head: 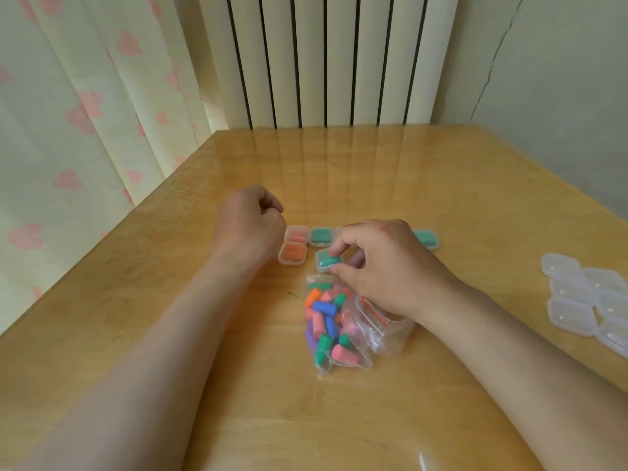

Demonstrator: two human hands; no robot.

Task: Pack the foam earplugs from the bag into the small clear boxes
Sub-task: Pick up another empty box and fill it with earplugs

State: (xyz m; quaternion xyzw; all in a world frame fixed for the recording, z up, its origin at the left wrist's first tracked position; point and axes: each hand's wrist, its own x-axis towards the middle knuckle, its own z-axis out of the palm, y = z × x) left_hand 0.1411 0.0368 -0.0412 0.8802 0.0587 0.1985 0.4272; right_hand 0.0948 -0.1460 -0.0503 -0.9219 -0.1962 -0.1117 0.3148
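Pinching a green-filled box point(327, 260), right hand point(384, 266) overlies bag point(390, 338); left hand point(249, 226) fisted nearby.

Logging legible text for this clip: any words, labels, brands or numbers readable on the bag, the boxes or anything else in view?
No readable text anywhere in the head view.
bag: clear, with a red zip strip, no print visible.
filled boxes, including the green box that the right hand pinches: no labels.
empty boxes: unmarked.
curtain: pink hearts only, no lettering.
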